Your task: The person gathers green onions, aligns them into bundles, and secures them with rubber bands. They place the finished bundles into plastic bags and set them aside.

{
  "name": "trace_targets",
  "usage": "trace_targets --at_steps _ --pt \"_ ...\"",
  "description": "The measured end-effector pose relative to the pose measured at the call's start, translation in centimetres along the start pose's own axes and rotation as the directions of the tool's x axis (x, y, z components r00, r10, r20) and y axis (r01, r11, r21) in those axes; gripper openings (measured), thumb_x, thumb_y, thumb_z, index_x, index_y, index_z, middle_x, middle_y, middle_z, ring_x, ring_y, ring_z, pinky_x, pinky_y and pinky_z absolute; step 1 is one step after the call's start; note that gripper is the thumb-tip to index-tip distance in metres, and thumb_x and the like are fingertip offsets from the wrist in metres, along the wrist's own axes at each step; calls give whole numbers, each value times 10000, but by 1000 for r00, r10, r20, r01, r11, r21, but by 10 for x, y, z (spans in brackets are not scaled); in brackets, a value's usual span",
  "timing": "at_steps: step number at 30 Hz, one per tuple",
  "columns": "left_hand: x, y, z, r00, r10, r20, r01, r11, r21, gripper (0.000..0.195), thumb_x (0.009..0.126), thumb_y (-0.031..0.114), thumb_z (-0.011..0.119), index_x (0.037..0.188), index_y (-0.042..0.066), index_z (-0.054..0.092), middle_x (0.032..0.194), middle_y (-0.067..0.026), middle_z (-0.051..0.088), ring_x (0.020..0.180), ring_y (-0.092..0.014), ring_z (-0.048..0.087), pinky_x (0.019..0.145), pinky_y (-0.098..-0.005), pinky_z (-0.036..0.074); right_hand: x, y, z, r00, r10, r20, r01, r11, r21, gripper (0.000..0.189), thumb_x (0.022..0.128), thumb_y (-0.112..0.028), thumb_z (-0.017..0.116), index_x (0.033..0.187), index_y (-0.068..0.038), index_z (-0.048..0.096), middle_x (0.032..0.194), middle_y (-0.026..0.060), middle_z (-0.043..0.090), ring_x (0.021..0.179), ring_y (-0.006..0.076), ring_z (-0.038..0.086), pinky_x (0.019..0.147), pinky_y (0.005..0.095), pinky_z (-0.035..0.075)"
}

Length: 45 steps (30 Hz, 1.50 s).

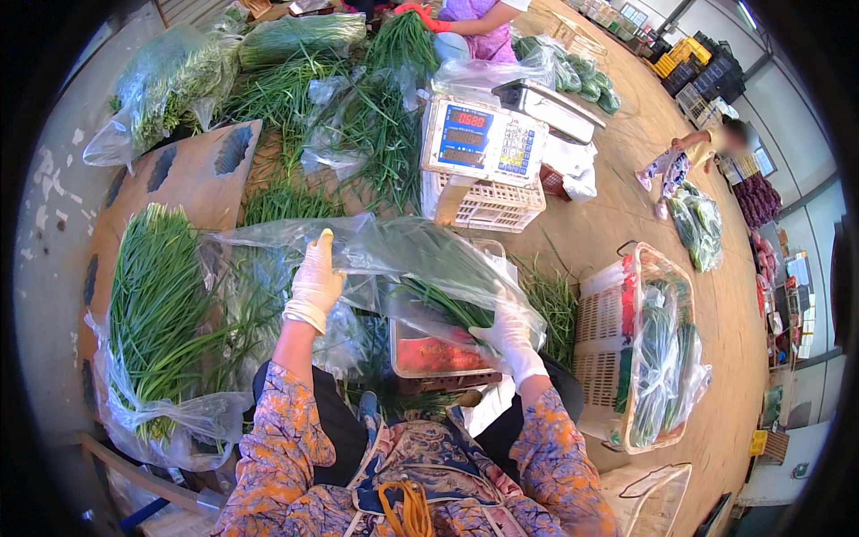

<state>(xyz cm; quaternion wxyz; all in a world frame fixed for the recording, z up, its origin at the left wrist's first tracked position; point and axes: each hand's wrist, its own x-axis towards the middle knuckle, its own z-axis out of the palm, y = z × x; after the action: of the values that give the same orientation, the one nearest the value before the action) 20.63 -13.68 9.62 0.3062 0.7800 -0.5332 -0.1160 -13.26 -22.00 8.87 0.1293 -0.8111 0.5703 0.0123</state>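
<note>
A long clear plastic bag (429,252) with a bunch of green garlic chives (448,301) inside stretches between my two gloved hands. My left hand (314,278), in a pale glove, grips the bag near its left part, thumb up. At the other end, my right hand (513,335) holds the bag and the bunch, partly covered by the film. Below the bag is a scale with a red-faced plate (439,356), largely hidden by the bag. A big pile of chives (158,288) in an open plastic bag lies to my left.
A digital scale display (486,139) stands ahead on a white plastic crate (493,205). To my right, another crate (604,322) holds bagged greens (661,362). Loose chives (382,127) lie ahead, where a person in red gloves (426,19) handles more. Another person (694,151) stands far right.
</note>
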Motion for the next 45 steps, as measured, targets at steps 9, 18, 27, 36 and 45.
trace_targets --at_steps 9,18,27,36,45 --pt "-27 32 -16 952 -112 286 67 984 163 945 576 366 770 1333 17 324 1293 -205 429 1171 -342 439 975 -383 364 -64 19 30 945 -169 -280 237 944 230 721 700 -159 695 1319 -82 332 1174 219 465 1104 365 440 960 411 348" --pt "-49 19 -15 930 -67 362 -3 982 188 953 567 437 759 1306 -7 354 1282 -207 428 1180 -344 422 981 -374 358 -68 12 35 929 -229 -289 318 896 311 635 712 -84 651 1287 -57 383 1225 198 452 1116 366 427 968 415 332" --pt "-22 6 19 992 -30 120 41 995 -91 284 750 295 652 867 36 644 844 -166 634 800 -312 616 696 -376 485 -42 8 36 915 -345 -210 343 938 -48 600 720 -132 623 1277 -92 403 1225 167 462 1084 352 462 955 435 342" --pt "7 50 -24 958 169 231 262 -188 -947 115 876 72 483 917 17 576 948 -168 647 427 -22 344 410 -171 295 -42 54 -28 982 128 140 -113 987 -113 455 767 -340 611 1121 -65 531 934 177 632 868 329 611 767 399 480" --pt "14 59 -15 959 143 245 233 99 -968 238 841 34 482 1059 35 578 987 -109 650 447 -4 343 409 -137 269 -3 -2 19 960 169 225 -49 889 -456 723 660 -343 739 1191 30 420 966 151 621 882 246 632 731 340 517"
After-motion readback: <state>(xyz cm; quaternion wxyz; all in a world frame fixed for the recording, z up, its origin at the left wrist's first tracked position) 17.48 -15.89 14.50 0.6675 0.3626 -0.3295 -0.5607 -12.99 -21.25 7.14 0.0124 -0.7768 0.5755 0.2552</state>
